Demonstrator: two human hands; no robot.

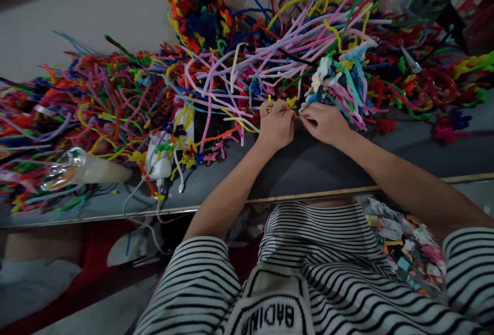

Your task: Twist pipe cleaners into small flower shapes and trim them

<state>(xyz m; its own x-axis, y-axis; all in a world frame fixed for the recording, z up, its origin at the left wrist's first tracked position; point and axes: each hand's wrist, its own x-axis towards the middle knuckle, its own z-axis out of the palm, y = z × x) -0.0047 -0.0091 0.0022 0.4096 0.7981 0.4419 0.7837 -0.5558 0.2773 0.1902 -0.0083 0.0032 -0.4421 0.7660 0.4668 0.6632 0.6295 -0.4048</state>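
Head cam: both hands work close together above the table (pixel 320 170). L hand (pixel 278 125) fingers curled in, tips pressed tog.; R hand (pixel 326 123) thumb + index pinching, tips nearly meeting L's. Thin piece (pixel 297 118) sits betw. the two sets of fingertips, apparently gripped from both sides. Step in hand, prob.: fine two-handed fingertip work; next move calls for a steady pinch, small finger turns. Piece looks slim, dull brownish; too small/dark for more detail. Lilac stems (pixel 297 34) beyond fingers, pastel clump (pixel 337 80) just past R fingertips.
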